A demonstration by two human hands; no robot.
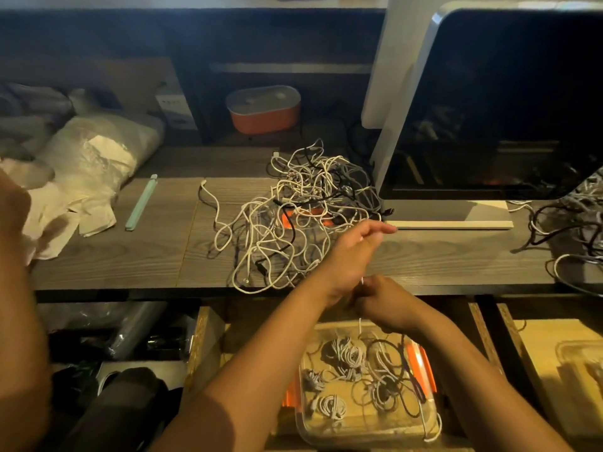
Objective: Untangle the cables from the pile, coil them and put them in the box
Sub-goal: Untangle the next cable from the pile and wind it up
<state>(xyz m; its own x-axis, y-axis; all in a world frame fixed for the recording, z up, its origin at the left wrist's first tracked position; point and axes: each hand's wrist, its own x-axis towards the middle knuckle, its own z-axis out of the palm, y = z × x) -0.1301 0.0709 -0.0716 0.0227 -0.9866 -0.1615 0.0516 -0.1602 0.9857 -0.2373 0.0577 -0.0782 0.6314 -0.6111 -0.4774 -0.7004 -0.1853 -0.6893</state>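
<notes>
While the pile (293, 216) sprawls on the far desk (130, 256), box (367, 435) near | left hand (350, 256) fingers straight | right hand (388, 305) curled, pinching white cable (360, 326) | light, limp, snag-prone: grip near plug end

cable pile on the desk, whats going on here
A person is working through the tangled cable pile on the desk. At the desk's front edge the right hand pinches a thin white cable, and the left hand is beside it with straight fingers. Several coiled cables already lie in the clear box in the open drawer below. The pile is large.
</notes>
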